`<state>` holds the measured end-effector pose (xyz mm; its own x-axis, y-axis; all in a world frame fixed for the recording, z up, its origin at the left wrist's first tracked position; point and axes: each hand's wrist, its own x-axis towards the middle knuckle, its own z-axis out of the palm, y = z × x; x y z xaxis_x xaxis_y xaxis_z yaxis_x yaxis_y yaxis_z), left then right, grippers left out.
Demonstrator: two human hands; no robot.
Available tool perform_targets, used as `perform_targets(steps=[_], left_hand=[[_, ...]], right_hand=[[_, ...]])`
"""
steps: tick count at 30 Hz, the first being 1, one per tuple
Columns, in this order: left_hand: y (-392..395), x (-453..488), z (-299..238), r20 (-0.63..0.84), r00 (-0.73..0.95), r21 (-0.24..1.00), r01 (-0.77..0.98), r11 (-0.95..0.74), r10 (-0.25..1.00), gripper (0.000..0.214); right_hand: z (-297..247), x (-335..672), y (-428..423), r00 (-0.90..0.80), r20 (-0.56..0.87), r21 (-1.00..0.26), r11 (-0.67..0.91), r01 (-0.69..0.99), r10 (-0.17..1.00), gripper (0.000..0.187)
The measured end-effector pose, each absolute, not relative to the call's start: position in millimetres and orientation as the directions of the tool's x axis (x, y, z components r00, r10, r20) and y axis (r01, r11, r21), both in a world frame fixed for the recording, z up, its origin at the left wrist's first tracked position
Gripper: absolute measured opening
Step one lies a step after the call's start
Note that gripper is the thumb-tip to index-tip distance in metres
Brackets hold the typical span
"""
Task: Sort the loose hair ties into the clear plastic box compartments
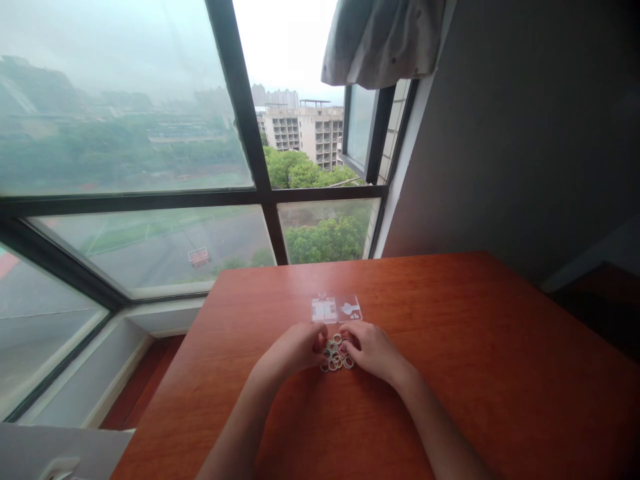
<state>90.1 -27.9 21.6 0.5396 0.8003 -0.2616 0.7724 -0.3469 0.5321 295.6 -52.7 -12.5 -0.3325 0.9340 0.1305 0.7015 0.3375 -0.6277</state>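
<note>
A small heap of thin, pale rings [334, 361], which look like narrow rolls of decorative tape, lies on the wooden table [475, 373]. A few show green or pink tones. My left hand [300, 347] curves around the heap's left side, thumb and index finger apart at its edge. On the other side, my right hand [373, 348] is bent the same way, its thumb touching or very near the rings. Neither hand lifts anything that I can see; the curled lower fingers are partly hidden. Just beyond the fingers lies a clear plastic case [324, 309], opened flat, with a white print on its right half.
The table's far edge runs below a dark-framed window [270, 197], with one pane swung outward. A grey curtain [385, 40] hangs above. A grey wall [500, 133] rises to the right; at lower left, a white ledge [100, 373] borders the floor.
</note>
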Motion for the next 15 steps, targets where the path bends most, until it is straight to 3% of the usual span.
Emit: perform_targets(steps=[8,15], left_hand=[[-29.2,91.5,19.2,-0.237,0.554,0.53,0.762,-0.372,0.798,0.019],[-27.1,87.6,17.8,-0.255,0.564,0.579,0.739,-0.343,0.786,0.03]], right_hand=[[-9.8,299.3,-53.8,-0.371,0.09,-0.652,0.337,0.68,0.924,0.015],[-7.3,313.3,-51.8,-0.468,-0.047,-0.7,0.305,0.645,0.882,0.024]])
